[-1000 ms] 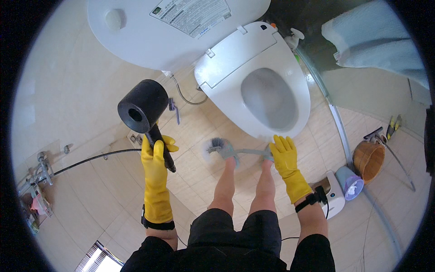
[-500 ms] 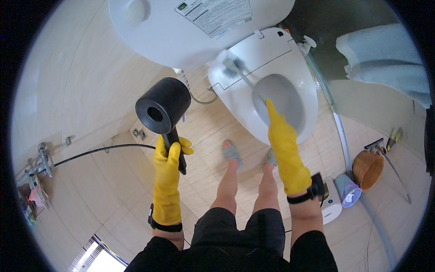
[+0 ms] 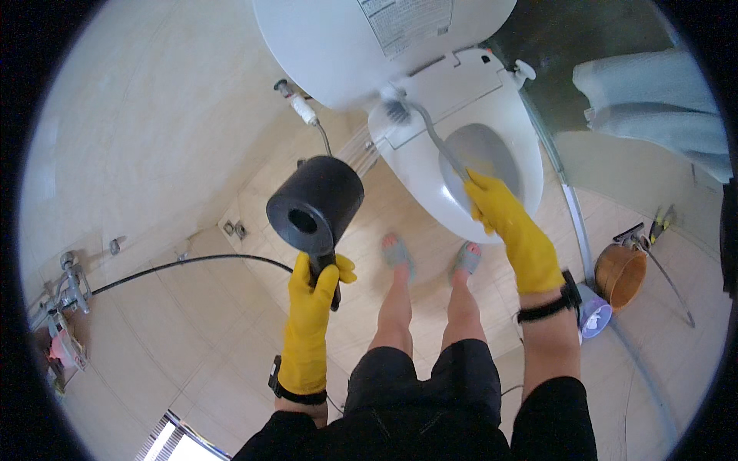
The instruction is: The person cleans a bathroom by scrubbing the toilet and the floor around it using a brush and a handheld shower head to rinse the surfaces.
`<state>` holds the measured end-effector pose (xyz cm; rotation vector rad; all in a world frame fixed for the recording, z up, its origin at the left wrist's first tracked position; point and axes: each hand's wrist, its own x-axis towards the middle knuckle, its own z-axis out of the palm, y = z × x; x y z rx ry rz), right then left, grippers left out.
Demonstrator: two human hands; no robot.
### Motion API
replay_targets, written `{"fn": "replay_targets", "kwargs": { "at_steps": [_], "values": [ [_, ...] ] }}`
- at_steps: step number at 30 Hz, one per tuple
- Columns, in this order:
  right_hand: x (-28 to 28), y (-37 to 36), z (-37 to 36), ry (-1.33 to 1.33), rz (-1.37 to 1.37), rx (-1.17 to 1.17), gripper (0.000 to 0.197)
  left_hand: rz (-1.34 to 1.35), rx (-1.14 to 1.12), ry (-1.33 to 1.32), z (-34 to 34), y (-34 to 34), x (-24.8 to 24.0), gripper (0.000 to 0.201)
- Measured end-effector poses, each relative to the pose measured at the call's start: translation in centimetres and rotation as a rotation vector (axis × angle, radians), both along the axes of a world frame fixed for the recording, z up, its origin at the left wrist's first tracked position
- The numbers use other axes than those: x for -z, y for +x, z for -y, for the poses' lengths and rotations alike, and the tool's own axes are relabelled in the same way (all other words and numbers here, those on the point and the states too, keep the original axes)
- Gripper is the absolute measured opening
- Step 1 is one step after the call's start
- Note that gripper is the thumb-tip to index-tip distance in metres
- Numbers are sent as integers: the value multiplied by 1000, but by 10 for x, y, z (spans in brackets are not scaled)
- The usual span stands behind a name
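Note:
My left hand (image 3: pixel 307 326), in a long yellow rubber glove, is closed round the handle of a drum-shaped black hand shower (image 3: pixel 327 196) with a round hole in its near end. Thin water streaks run from its far side toward the toilet (image 3: pixel 419 180). My right hand (image 3: pixel 511 227), gloved the same way, grips the pale grey handle of a toilet brush (image 3: pixel 440 142). The wet bristles sit at the back of the toilet, by the hinge of the raised white lid (image 3: pixel 323 46). The bowl lies open just beyond my right fingers.
A black hose (image 3: pixel 200 259) runs from the wall tap (image 3: pixel 74 284) toward my left hand. Light blue towels (image 3: pixel 653 92) hang at right. An orange-brown bucket (image 3: pixel 621 276), a squeegee (image 3: pixel 630 234) and a purple bin (image 3: pixel 596 316) stand near the right wall. My slippered feet are before the toilet.
My left hand and the hand shower have shifted right and slightly nearer; water streaks now show. My right hand has moved right, and the brush head remains near the lid's hinge.

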<state>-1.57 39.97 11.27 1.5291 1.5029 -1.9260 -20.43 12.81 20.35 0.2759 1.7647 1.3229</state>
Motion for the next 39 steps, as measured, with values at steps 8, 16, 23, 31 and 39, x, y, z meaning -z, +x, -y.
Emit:
{"fn": "replay_targets", "kwargs": {
  "at_steps": [8,16,23,31,39],
  "values": [
    [9,-9,-2,22,-1,152,46,-23,6,73,-8,-5,6,25],
    [11,18,15,65,14,217,49,-1,30,61,-35,-13,3,28],
    [26,39,-5,687,127,213,48,-87,90,137,-77,-27,0,34],
    [83,37,8,1069,95,-203,56,-58,115,95,-110,-11,-2,33],
    [72,28,13,831,200,-155,66,-114,155,40,-130,4,-3,28]
  ]
}}
